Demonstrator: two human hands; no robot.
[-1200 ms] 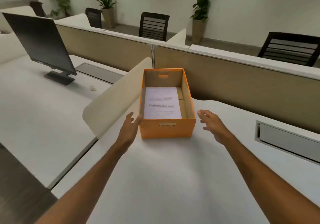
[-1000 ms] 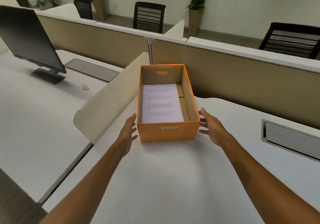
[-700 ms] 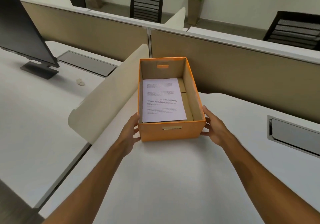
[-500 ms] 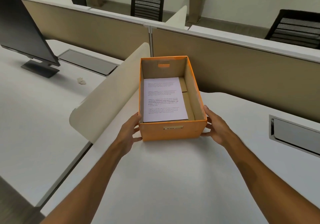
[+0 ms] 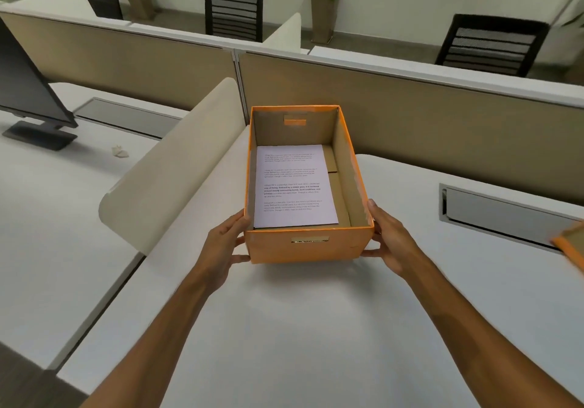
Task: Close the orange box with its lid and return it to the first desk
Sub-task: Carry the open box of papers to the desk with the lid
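Note:
An open orange box (image 5: 305, 246) with a printed white sheet (image 5: 292, 185) lying inside stands on the white desk (image 5: 284, 328) in front of me. My left hand (image 5: 226, 245) grips the box's near left corner and my right hand (image 5: 390, 243) grips its near right corner. The box's near end looks slightly raised off the desk. An orange lid (image 5: 570, 246) lies at the right edge of the view, only its corner showing.
A rounded cream divider (image 5: 170, 167) separates this desk from the left desk, which holds a monitor (image 5: 28, 91) and a crumpled scrap (image 5: 120, 151). A beige partition (image 5: 410, 117) runs behind the box. A metal cable tray (image 5: 499, 215) sits at right. Chairs and plants stand beyond.
Both hands moved in from beside the box and closed on its near corners. The box has shifted a little toward me, and the lid's corner has come into view at right.

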